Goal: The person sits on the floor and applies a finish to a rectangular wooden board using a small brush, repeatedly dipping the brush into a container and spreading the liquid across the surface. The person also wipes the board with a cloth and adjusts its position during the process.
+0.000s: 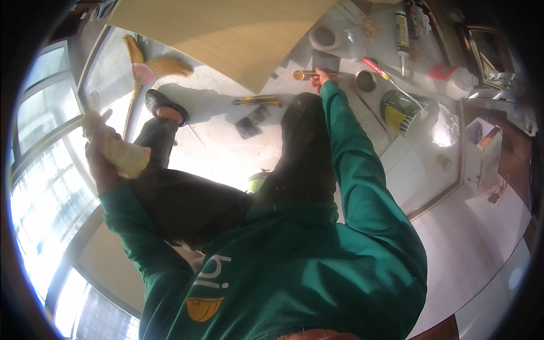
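Observation:
On the left, beside my bent knee, my left hand (101, 161) is closed around a pale cream, glove-like cloth (129, 158). Finger-like ends of it stick up past my fingers, and its exact kind is unclear. My right arm reaches forward past my other knee. Out there, my right hand (322, 80) is closed on a slim item with a round gold end (298, 75), low over the floor. Just behind that hand lies a dark square sheet (326, 60). A round dark-mouthed container (365, 81) stands to its right.
A large wooden panel (226, 34) juts in from the front. A straw broom (136, 73) lies left. Two yellow-and-black tools (258, 101) and dark square pieces (252, 122) lie between my legs. Rightward are a tape roll (325, 38), sealant tube (402, 37), white bottle (453, 82) and bucket (399, 110).

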Demonstrator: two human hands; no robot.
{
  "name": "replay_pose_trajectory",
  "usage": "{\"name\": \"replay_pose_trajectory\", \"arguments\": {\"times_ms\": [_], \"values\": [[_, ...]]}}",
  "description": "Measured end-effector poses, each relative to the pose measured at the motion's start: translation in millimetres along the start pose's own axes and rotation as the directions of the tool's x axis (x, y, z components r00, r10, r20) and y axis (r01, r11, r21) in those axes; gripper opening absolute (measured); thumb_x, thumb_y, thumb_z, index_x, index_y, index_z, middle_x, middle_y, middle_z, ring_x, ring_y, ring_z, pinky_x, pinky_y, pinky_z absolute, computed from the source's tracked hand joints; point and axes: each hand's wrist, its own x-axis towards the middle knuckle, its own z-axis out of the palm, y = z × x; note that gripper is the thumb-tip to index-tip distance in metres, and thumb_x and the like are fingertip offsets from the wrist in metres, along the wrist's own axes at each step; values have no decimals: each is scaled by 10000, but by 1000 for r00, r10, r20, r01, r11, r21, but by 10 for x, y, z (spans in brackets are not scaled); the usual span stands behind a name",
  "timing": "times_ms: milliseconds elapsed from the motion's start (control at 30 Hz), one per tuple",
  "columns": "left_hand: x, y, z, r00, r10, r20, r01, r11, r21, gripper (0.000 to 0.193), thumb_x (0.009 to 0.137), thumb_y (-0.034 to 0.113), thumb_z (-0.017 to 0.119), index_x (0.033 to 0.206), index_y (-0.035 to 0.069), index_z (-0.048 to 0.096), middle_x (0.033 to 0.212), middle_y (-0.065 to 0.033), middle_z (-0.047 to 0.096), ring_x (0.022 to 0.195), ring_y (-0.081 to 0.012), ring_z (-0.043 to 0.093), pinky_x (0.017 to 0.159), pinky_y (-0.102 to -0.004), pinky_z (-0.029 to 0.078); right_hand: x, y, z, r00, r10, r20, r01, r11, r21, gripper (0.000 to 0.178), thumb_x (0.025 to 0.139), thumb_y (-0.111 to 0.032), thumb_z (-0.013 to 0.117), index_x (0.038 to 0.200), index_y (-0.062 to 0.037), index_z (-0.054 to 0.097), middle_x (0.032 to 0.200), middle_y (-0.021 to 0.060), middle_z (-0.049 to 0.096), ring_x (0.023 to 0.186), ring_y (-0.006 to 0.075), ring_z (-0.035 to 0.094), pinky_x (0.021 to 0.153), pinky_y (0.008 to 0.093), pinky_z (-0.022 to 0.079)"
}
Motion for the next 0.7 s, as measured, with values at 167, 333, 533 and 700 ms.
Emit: {"name": "replay_pose_trajectory", "arguments": {"times_ms": [167, 333, 533, 700], "values": [[17, -10, -17, 1000, 0, 23, -1, 999, 45, 614, 875, 281, 654, 1352, -83, 528, 863, -39, 569, 745, -108, 526, 692, -241, 453, -152, 23, -7, 997, -9, 72, -4, 985, 175, 190, 948, -225, 628, 946, -35, 642, 826, 94, 739, 658, 198, 707, 460, 270, 456], [54, -79, -162, 999, -6, 45, 5, 1000, 9, 612, 878, 273, 656, 1355, -85, 521, 908, -47, 599, 761, -101, 534, 692, -244, 463, -632, -111, -47, 976, -213, -45, 217, 959, 181, 181, 921, -184, 636, 897, -8, 672, 803, 112, 745, 626, 207, 719, 440, 258, 480], [12, -62, -29, 999, 41, 9, -42, 997, 59, 531, 995, 410, 543, 1298, -25, 558, 856, -10, 586, 730, -93, 541, 675, -253, 453, -950, -155, -69, 899, -433, -65, 436, 899, 45, 216, 913, -187, 659, 988, 14, 684, 856, 118, 748, 607, 186, 707, 470, 255, 510], [20, -96, -160, 998, 56, 14, -56, 998, -3, 545, 972, 369, 567, 1332, -40, 544, 902, -15, 585, 740, -84, 531, 678, -241, 457, -1003, -31, 69, 787, -616, -30, 610, 785, -108, 200, 921, -151, 656, 1022, 3, 735, 860, 96, 744, 599, 172, 700, 522, 272, 560]]}}
